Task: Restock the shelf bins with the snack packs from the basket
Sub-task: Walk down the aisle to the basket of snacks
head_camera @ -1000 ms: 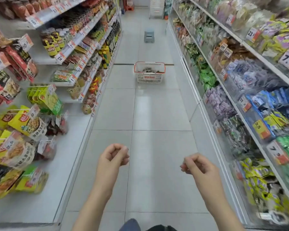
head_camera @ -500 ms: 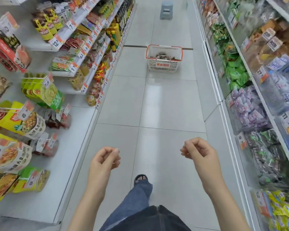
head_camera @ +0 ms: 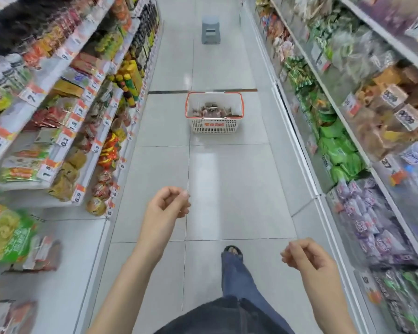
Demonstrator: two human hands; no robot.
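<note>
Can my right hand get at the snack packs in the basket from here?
Probably not yet. The right hand hangs empty well short of the basket, with only bare floor tiles between; stepping closer should do it.

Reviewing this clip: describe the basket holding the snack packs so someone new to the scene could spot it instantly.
Look down the tiled aisle floor between the two long shelf runs. The basket stands alone mid-aisle, ahead of both hands, just before a dark floor strip. It is white lattice plastic with an orange rim and brownish snack packs inside, unlike the solid grey step stool farther back.
</note>
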